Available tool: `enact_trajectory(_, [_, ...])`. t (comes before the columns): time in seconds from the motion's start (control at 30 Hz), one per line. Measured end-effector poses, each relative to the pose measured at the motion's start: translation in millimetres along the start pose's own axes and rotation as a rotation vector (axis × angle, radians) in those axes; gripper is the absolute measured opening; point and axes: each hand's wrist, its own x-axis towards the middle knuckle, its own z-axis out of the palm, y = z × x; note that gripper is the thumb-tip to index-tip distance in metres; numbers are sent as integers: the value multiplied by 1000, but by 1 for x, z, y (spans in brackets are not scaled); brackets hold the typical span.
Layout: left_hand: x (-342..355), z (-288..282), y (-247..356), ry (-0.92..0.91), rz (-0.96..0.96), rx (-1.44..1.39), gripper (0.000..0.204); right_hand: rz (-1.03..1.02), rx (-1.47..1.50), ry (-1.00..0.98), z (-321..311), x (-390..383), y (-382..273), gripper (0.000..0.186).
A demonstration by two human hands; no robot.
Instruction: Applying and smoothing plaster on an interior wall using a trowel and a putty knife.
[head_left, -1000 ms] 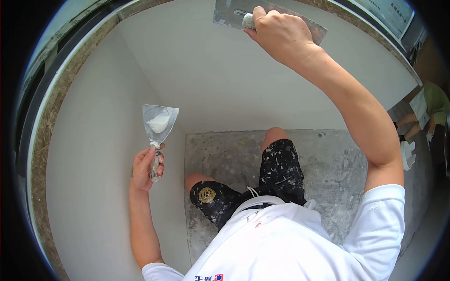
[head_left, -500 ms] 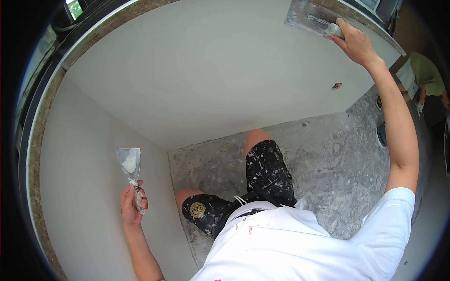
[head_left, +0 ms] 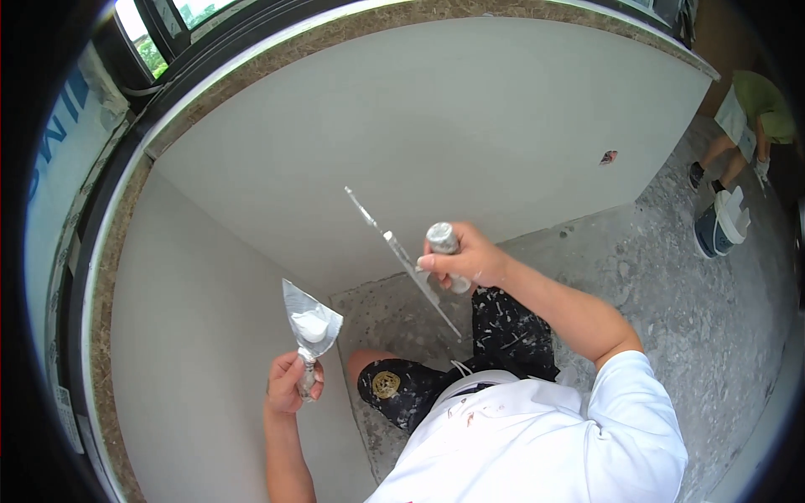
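My left hand is closed round the handle of a putty knife, held upright beside the left wall. White putty sits in a lump on its broad blade. In my right hand is a finishing trowel, gripped by its thick handle and turned so that its flat blade shows almost edge-on. The trowel is off the wall, over my knees, to the right of the putty knife and apart from it. Some whitish residue shows along the trowel's edge.
A smooth grey-white wall with a small box hole stands ahead, topped by a brown stone ledge. The left wall meets it in a corner. Rough concrete floor lies below. At far right, another person bends near a bucket.
My right hand has brought the trowel down and left from the top of the wall to in front of me. The putty knife has moved right and tilted. More of the bucket shows.
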Motion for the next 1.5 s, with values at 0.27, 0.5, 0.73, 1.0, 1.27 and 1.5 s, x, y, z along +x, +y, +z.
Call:
enact_trajectory(0.27, [-5, -33, -18, -86, 55, -145, 43, 208, -87, -131, 53, 39, 78, 28])
enact_trajectory(0.5, [13, -63, -48, 0, -276, -6, 38, 171, 137, -132, 80, 110, 39, 59])
enact_trajectory(0.73, [22, -69, -49, -3, -301, 140, 36, -119, 60, -123, 174, 227, -12, 66])
enact_trajectory(1.0, [27, -61, -41, -47, -315, 144, 35, -258, 67, 59, 233, 281, -31, 76])
enact_trajectory(1.27, [32, -58, -42, -40, -335, 175, 38, -206, -41, 86, 237, 295, -37, 74])
enact_trajectory(1.5, [34, -56, -42, -46, -350, 205, 37, -31, -112, 161, 243, 270, -12, 78])
